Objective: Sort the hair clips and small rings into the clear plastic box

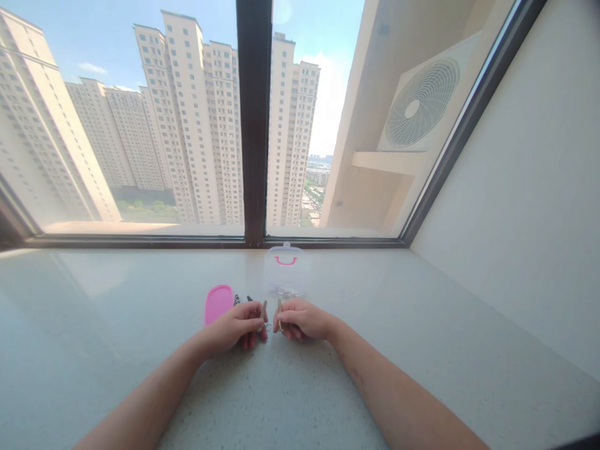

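Observation:
My left hand (240, 324) pinches a slim grey metal piece (264, 310), upright between thumb and fingers. A thin metal ring (269, 327) shows just below it; whether they are joined I cannot tell. Facing it, a narrow gap away, my right hand (302, 319) is closed on a slim brass-coloured metal piece (280, 311), also held upright. Both pieces are too small to name surely. Behind my left hand lie a black-and-white patterned item (237, 300) and a dark item (249, 299), partly hidden by the fingers.
A pink rounded lid or tray (219, 304) lies left of my left hand. A clear plastic box (287, 275) with a pink handle stands by the window, small pale pieces (284, 292) at its base. The window frame (255, 156) bounds the pale countertop (117, 350); a white wall (515, 187) rises right.

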The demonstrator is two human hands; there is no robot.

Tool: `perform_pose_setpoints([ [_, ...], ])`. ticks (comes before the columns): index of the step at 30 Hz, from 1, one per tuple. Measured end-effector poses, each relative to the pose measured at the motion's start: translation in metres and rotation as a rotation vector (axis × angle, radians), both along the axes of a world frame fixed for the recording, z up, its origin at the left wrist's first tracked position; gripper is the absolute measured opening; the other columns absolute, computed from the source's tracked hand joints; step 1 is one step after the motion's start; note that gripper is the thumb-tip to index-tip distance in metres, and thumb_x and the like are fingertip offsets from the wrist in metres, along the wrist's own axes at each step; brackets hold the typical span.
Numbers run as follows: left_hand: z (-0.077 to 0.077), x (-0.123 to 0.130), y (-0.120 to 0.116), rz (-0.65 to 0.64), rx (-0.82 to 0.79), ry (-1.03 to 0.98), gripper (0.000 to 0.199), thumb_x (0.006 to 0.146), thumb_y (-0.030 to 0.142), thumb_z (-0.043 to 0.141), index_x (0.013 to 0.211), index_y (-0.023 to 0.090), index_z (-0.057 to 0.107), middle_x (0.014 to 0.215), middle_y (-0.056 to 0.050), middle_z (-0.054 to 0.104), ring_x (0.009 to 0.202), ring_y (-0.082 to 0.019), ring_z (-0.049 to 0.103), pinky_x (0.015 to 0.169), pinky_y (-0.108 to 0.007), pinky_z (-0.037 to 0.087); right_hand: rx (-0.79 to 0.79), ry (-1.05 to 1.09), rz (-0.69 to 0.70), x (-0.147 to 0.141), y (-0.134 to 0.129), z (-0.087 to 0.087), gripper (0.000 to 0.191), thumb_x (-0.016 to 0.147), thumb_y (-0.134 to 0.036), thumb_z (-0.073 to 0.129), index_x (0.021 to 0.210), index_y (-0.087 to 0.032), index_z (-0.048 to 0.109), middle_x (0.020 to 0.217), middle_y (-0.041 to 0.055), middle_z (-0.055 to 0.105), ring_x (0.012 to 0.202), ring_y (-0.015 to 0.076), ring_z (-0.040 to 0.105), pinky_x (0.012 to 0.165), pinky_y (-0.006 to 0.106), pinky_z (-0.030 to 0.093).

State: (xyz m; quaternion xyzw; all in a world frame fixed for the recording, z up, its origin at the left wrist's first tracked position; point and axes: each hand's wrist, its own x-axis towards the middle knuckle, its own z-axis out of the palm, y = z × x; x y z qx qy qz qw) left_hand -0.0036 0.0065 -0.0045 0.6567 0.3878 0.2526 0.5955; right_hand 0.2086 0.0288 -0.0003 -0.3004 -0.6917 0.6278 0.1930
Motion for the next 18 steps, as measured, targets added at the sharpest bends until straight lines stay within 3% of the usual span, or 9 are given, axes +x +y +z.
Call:
perform_pose_setpoints([
  [18,0.0004,0.0001,-0.0001,-0.005,-0.008,-0.012,0.021,0.083,0.035,0.056,0.085,0.015,0.053,0.075,-0.005,0.067,0.049,-0.009,0.052,0.045,-0.02,0.038,-0.018,0.075,0.037,0.0006,0.0009,-0.0023,0.015,0.077,-0.019,0.049,0.078,-0.011,0.062,0.053,-0.0029,0.055,0.037,0.0058,0.044,0.037,0.017,0.032],
])
